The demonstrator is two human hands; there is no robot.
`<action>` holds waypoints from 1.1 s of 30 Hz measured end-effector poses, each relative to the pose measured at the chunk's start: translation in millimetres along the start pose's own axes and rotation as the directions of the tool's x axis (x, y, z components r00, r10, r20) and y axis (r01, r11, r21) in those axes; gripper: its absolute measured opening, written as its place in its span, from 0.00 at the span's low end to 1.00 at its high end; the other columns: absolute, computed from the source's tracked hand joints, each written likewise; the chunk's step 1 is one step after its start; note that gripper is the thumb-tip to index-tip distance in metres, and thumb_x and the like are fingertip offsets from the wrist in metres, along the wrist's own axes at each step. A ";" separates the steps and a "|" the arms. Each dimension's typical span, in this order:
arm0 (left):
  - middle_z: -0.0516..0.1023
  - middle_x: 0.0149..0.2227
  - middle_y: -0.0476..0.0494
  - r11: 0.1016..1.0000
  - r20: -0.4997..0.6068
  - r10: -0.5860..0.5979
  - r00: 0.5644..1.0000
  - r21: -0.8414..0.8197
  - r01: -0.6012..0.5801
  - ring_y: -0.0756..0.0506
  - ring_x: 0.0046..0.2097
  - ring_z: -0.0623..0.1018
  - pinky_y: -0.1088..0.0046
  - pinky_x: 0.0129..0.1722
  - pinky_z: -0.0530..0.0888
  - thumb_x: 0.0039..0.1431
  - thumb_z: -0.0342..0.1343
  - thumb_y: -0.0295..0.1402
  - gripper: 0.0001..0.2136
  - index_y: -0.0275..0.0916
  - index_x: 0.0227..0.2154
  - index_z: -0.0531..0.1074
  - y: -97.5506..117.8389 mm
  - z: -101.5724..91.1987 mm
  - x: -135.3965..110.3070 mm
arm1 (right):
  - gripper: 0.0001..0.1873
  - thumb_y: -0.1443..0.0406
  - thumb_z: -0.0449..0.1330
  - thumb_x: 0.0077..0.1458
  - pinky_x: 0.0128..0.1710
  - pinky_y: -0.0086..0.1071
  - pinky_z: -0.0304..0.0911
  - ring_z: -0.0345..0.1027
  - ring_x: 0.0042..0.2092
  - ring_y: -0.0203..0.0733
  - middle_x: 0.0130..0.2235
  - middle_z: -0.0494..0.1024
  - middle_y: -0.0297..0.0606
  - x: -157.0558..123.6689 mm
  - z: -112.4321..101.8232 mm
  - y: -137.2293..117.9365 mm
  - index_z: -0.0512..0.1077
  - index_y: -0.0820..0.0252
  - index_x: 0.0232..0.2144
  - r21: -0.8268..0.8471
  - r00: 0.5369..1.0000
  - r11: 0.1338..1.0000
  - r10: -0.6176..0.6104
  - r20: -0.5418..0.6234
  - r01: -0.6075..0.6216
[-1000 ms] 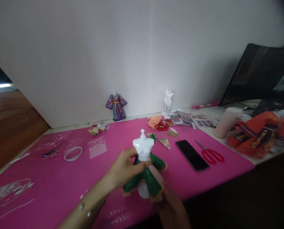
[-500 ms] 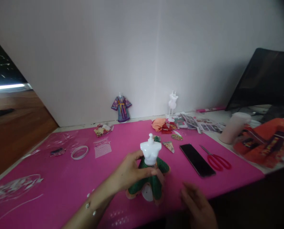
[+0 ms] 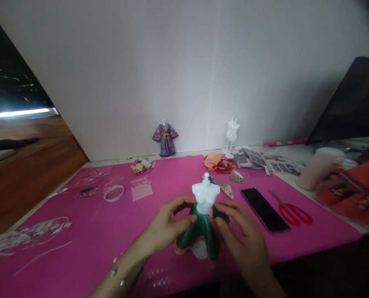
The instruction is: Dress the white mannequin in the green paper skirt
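A small white doll mannequin (image 3: 205,194) stands upright on the pink mat (image 3: 110,240), near its front edge. Around its waist hangs a green doll skirt (image 3: 198,229) with a peach-coloured hem; the torso above is bare. My left hand (image 3: 175,221) pinches the skirt's waist from the left, thumb at the front. From the right, my right hand (image 3: 242,231) grips the skirt's other side between thumb and fingers. The mannequin's round white base (image 3: 200,249) shows below the hem. Fabric scraps (image 3: 226,190) lie just behind it.
A black phone (image 3: 265,210) and red-handled scissors (image 3: 291,209) lie to the right. At the back stand a mannequin in a purple robe (image 3: 165,138) and a bare white one (image 3: 232,134). A roll of tape (image 3: 113,193) and plastic wrapping (image 3: 32,236) are on the left.
My right hand has come in from the lower right and taken hold of the skirt's right side. My left hand stays on the waist. The view has shifted slightly left.
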State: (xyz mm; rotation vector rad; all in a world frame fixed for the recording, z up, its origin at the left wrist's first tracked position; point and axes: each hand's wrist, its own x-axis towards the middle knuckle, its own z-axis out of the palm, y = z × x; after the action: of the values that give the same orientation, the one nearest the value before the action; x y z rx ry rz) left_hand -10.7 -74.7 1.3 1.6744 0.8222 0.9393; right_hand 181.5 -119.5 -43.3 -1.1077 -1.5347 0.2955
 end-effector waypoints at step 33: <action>0.81 0.37 0.46 0.984 -0.144 0.126 0.981 0.140 -0.106 0.43 0.42 0.78 0.70 0.46 0.71 0.49 0.66 0.31 0.08 0.39 0.34 0.77 -2.6 15.7 7.8 | 0.08 0.63 0.59 0.58 0.46 0.38 0.70 0.73 0.48 0.48 0.42 0.81 0.40 26.6 -5.3 16.0 0.78 0.54 0.39 0.220 0.975 0.972 0.037 0.220 -0.086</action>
State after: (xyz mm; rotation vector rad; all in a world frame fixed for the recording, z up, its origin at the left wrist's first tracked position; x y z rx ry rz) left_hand 6.6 -74.1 -2.7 1.7967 0.9125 1.1261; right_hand 196.6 -92.8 -36.1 -0.9656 -1.6097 0.6367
